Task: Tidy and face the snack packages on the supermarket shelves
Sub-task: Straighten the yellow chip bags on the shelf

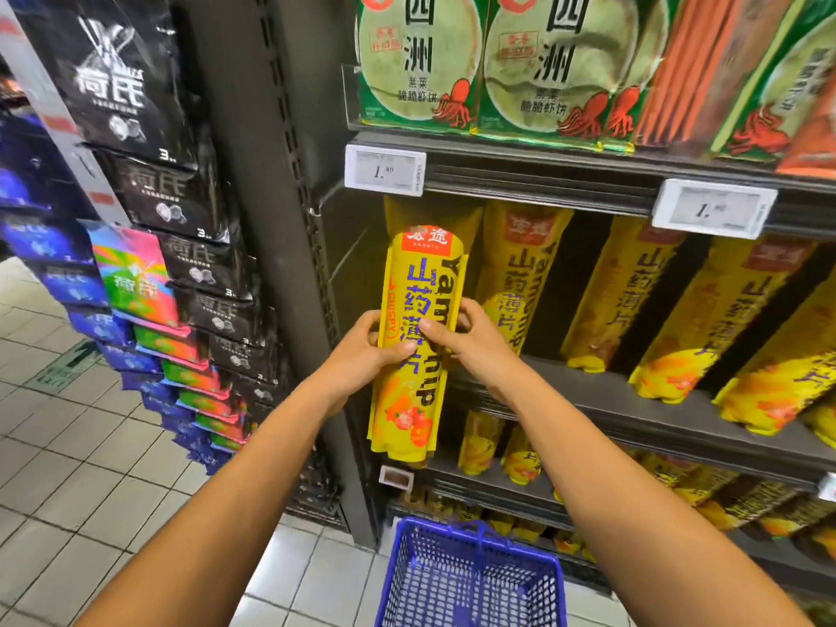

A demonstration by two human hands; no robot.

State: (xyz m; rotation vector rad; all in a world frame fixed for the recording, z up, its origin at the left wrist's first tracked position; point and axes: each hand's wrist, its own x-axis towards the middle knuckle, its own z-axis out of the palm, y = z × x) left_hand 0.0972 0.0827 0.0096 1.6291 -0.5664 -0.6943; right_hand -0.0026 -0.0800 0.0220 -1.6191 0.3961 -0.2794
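Observation:
A tall yellow yam chip package point(418, 282) stands upright in the air in front of the left end of the middle shelf point(633, 395), its printed face toward me. My left hand point(366, 355) grips its left side and my right hand point(470, 341) grips its right side, at mid height. Behind it, another yellow package point(520, 264) stands on the shelf, and more yellow yam chip packages point(705, 310) lean to the right along the same shelf.
Green prawn cracker bags point(488, 61) fill the shelf above, with price tags point(384, 169) on the rail. Black and colourful candy packs point(181, 273) hang on the rack at left. A blue shopping basket point(470, 576) sits on the tiled floor below my arms.

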